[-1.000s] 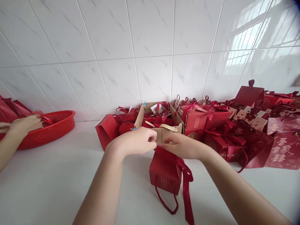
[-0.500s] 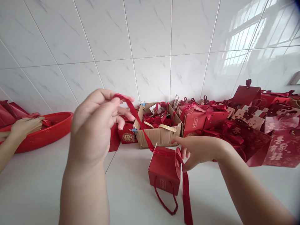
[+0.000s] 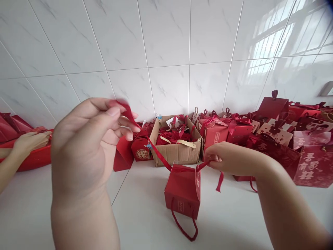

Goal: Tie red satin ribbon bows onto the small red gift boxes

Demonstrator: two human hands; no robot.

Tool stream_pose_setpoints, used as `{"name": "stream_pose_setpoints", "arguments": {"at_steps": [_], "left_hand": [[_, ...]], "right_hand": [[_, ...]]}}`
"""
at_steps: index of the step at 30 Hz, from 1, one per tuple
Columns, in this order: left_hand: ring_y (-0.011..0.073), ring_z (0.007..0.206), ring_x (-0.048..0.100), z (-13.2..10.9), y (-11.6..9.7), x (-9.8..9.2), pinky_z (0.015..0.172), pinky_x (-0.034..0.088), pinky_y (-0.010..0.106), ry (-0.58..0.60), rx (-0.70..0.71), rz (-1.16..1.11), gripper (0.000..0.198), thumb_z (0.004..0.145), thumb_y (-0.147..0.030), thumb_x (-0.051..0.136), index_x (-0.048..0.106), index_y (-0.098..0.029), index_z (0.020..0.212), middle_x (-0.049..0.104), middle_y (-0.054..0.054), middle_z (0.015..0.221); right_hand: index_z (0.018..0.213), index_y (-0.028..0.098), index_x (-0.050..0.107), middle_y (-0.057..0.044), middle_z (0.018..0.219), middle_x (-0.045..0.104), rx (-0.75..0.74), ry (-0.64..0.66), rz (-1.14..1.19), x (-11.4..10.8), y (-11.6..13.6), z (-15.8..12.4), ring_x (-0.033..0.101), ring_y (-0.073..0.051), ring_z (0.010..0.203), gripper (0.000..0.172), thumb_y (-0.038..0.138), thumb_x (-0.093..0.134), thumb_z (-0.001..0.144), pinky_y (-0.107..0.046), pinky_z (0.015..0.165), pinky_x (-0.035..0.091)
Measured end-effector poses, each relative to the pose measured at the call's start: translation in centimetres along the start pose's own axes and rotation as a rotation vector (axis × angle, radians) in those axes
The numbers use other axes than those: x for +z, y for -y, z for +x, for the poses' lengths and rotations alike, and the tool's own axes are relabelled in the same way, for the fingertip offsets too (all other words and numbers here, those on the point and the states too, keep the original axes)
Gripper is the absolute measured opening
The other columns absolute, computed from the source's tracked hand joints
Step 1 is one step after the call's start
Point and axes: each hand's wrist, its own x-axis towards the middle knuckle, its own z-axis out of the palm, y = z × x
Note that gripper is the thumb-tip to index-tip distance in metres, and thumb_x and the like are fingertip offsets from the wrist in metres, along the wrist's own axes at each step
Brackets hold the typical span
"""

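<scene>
A small red gift box (image 3: 180, 185) stands on the white surface between my hands, its twisted rope handle (image 3: 191, 238) hanging down the near side. A red ribbon (image 3: 160, 154) runs through the top of the box. My left hand (image 3: 91, 139), raised to the left, pinches one end of it between thumb and forefinger, the other fingers loosely curled. Right of the box, my right hand (image 3: 223, 159) has its fingers closed on the ribbon's other side, and a loose tail hangs below it. The ribbon is stretched out to both sides of the box.
Behind the gift box stands an open cardboard carton (image 3: 177, 156) holding red ribbons and tags. Many red gift boxes and bags (image 3: 309, 166) crowd the right side. At far left, another person's hand (image 3: 33, 142) reaches over a red basin (image 3: 33, 159). A tiled wall rises behind.
My left hand has moved left, drawing its ribbon end along. My right hand has closed on the ribbon and pulled it right and up; the hanging tail is now shorter.
</scene>
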Motion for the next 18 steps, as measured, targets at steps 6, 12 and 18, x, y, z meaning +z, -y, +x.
{"name": "stream_pose_setpoints", "arguments": {"at_steps": [6,12,18], "left_hand": [[0.0142,0.062,0.063,0.2,1.0,-0.2,0.054,0.05,0.023,0.095,-0.129,0.121,0.014,0.071,-0.008,0.059,0.068,-0.016,0.077,0.064,0.002,0.065],[0.0116,0.062,0.061,0.3,1.1,-0.2,0.056,0.05,0.021,0.02,-0.105,0.121,0.012,0.07,-0.008,0.063,0.067,-0.016,0.078,0.064,0.001,0.067],[0.0108,0.061,0.061,0.2,0.9,-0.4,0.056,0.05,0.019,0.013,-0.098,0.135,0.012,0.071,-0.009,0.064,0.068,-0.016,0.079,0.064,0.001,0.068]], "right_hand": [[0.07,0.021,0.061,-0.004,0.072,0.064,0.009,-0.156,0.0,-1.4,-1.3,-2.0,0.057,-0.018,0.061,0.021,0.036,0.053,0.082,-0.029,0.056,0.04],[0.061,0.02,0.053,-0.001,0.056,0.052,0.081,-0.111,0.003,-1.6,-2.1,-3.4,0.044,-0.012,0.047,0.04,0.055,0.054,0.081,-0.026,0.042,0.031],[0.056,0.02,0.043,0.002,0.054,0.04,-0.003,-0.055,0.212,-2.4,-2.4,-5.6,0.033,-0.01,0.046,0.049,0.062,0.053,0.079,-0.025,0.039,0.026]]}}
